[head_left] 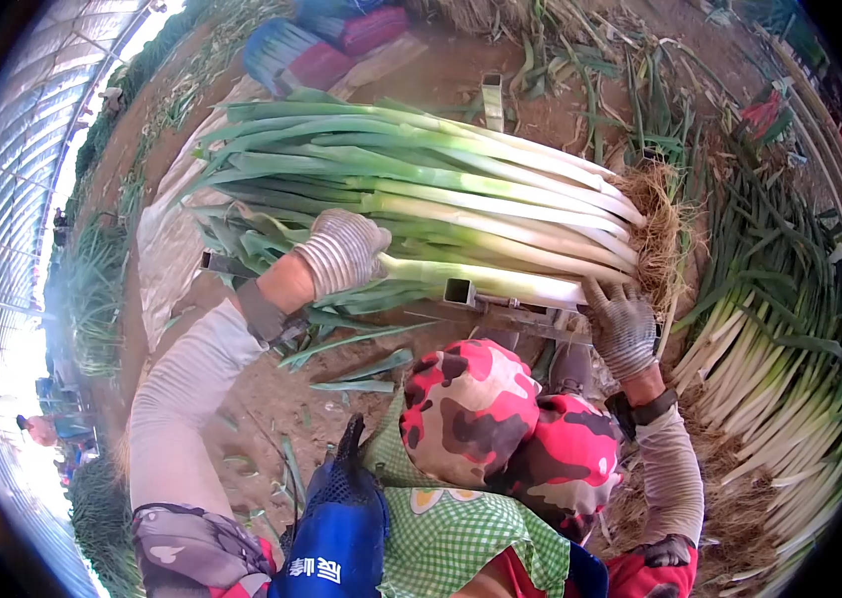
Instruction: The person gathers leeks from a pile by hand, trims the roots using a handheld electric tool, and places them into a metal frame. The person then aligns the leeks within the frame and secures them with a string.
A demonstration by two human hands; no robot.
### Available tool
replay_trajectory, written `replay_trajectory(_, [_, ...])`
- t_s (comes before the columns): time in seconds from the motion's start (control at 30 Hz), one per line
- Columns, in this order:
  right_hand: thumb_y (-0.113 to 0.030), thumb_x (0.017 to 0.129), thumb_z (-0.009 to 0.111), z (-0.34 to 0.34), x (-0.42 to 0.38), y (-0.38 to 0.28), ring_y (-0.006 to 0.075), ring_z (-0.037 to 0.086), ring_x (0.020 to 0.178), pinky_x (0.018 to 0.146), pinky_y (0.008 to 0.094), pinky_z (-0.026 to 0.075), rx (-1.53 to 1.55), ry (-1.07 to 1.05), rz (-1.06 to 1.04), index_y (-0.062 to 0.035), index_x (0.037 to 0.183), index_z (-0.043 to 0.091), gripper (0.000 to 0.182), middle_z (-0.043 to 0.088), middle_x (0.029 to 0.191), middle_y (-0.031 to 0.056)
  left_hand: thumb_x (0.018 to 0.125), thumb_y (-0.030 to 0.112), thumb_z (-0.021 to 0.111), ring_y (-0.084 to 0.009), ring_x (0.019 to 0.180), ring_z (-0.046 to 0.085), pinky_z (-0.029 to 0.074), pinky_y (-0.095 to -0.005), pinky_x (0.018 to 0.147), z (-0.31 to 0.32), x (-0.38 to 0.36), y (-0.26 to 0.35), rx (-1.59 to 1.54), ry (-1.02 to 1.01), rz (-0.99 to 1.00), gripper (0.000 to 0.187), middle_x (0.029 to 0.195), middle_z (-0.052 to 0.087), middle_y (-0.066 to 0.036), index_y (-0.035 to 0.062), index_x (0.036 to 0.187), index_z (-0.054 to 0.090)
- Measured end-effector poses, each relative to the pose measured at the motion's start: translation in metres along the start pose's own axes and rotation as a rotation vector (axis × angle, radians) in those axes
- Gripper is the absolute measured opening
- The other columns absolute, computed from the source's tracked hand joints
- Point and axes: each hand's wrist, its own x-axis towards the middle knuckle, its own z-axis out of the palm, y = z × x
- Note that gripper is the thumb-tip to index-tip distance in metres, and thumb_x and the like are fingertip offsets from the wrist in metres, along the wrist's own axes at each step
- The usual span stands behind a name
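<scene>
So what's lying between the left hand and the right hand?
A long green-to-white stalk runs between the left hand and the right hand, along the near edge of the bundle. The head view shows it.

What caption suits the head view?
Grey-gloved left hand and right hand on long green-and-white stalks.

pass: soil strip between left forearm and camouflage knees, leaf scraps low | pass: open air over leek bundle | block, near side: square tube end, left tube end | block, far side: metal post | block, right: root tangle, then leek pile
</scene>
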Motion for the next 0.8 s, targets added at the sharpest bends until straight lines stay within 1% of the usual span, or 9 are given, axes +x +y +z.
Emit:
replay_trajectory(0.13, [-0.03, 0.077, 0.066, -0.005, 0.011, 0.0, 0.0331, 0.061, 0.082, 0.068, 0.0459, 0.048, -0.003, -0.162, 0.041, -0.0157, 0.114, 0.054, 0.041, 0.06, 0.092, 0.0129, 0.074, 0.031, 0.065, -0.0353, 0.076, 0.064, 0.05, -0.044, 0.069, -0.007, -0.002, 0.009, -0.08, 0.069, -0.072, 0.027, 0.078, 0.065, -0.016, 0.0073, 0.086, 0.067])
replay_trajectory(0.17, [-0.033, 0.08, 0.064, -0.005, 0.015, 0.0, 0.0337, 0.063, 0.074, 0.062, 0.0463, 0.049, 0.009, -0.191, 0.035, -0.016, 0.108, 0.053, 0.035, 0.061, 0.085, 0.0129, 0.075, 0.031, 0.065, -0.0355, 0.075, 0.064, 0.05, -0.0435, 0.069, -0.007, -0.001, 0.012, -0.117, 0.094, -0.085, 0.026, 0.077, 0.065, -0.017, 0.0071, 0.085, 0.067])
replay_trajectory(0.33, [-0.031, 0.082, 0.062, 0.007, 0.015, 0.0, 0.0346, 0.062, 0.074, 0.061, 0.0464, 0.049, 0.002, -0.125, 0.057, -0.0152, 0.104, 0.052, 0.029, 0.061, 0.083, 0.0137, 0.071, 0.034, 0.065, -0.035, 0.073, 0.064, 0.051, -0.0438, 0.068, -0.018, 0.013, 0.049, -0.476, 0.225, -0.04, 0.027, 0.079, 0.066, -0.016, 0.0085, 0.08, 0.07])
replay_trajectory(0.47, [-0.029, 0.084, 0.06, 0.008, 0.013, 0.007, 0.0346, 0.062, 0.076, 0.062, 0.0467, 0.049, 0.088, -0.04, 0.066, -0.0147, 0.104, 0.052, 0.025, 0.06, 0.086, 0.0138, 0.075, 0.025, 0.067, -0.0252, 0.058, 0.058, 0.047, -0.0354, 0.058, -0.043, -0.033, 0.035, -0.959, 0.481, 0.183, 0.02, 0.063, 0.06, -0.013, 0.0057, 0.078, 0.068])
replay_trajectory(0.5, [-0.027, 0.085, 0.059, 0.01, 0.014, 0.005, 0.0355, 0.061, 0.074, 0.06, 0.0475, 0.046, 0.136, -0.023, 0.054, -0.0089, 0.104, 0.056, 0.026, 0.06, 0.084, 0.015, 0.075, 0.024, 0.068, -0.0238, 0.057, 0.057, 0.046, -0.0346, 0.058, -0.043, -0.038, 0.039, -1.016, 0.469, 0.148, 0.019, 0.062, 0.058, -0.012, 0.0055, 0.079, 0.068])
replay_trajectory(0.57, [-0.027, 0.085, 0.059, 0.016, 0.018, -0.002, 0.0353, 0.061, 0.073, 0.059, 0.047, 0.046, 0.093, -0.035, 0.087, -0.009, 0.103, 0.056, 0.026, 0.06, 0.084, 0.0151, 0.076, 0.021, 0.069, -0.0209, 0.055, 0.055, 0.045, -0.0328, 0.057, -0.043, -0.046, 0.052, -1.126, 0.451, 0.07, 0.017, 0.058, 0.055, -0.01, 0.005, 0.079, 0.068])
replay_trajectory(0.6, [-0.028, 0.085, 0.059, 0.018, 0.018, -0.006, 0.0353, 0.061, 0.073, 0.059, 0.0468, 0.046, 0.069, -0.039, 0.102, -0.0091, 0.103, 0.056, 0.026, 0.06, 0.084, 0.0151, 0.077, 0.018, 0.07, -0.012, 0.064, 0.055, 0.046, -0.0298, 0.062, -0.05, -0.039, 0.064, -0.831, 0.395, 0.062, 0.016, 0.072, 0.062, -0.008, 0.0022, 0.079, 0.066])
replay_trajectory(0.67, [-0.03, 0.085, 0.059, 0.017, 0.018, -0.007, 0.0345, 0.062, 0.073, 0.059, 0.0466, 0.048, 0.019, -0.078, 0.11, -0.0108, 0.103, 0.054, 0.027, 0.061, 0.083, 0.0149, 0.075, 0.018, 0.073, -0.0113, 0.061, 0.053, 0.045, -0.0284, 0.058, -0.036, -0.003, 0.082, -0.906, 0.294, -0.068, 0.018, 0.066, 0.061, -0.005, 0.0017, 0.076, 0.066])
replay_trajectory(0.8, [-0.034, 0.085, 0.06, 0.025, 0.018, -0.002, 0.0336, 0.064, 0.073, 0.058, 0.0456, 0.051, 0.01, -0.098, 0.152, -0.0123, 0.102, 0.051, 0.029, 0.063, 0.083, 0.0158, 0.074, 0.022, 0.072, -0.0112, 0.058, 0.052, 0.044, -0.0277, 0.056, -0.024, 0.031, 0.067, -1.011, 0.381, 0.032, 0.02, 0.06, 0.06, -0.004, 0.0025, 0.074, 0.067])
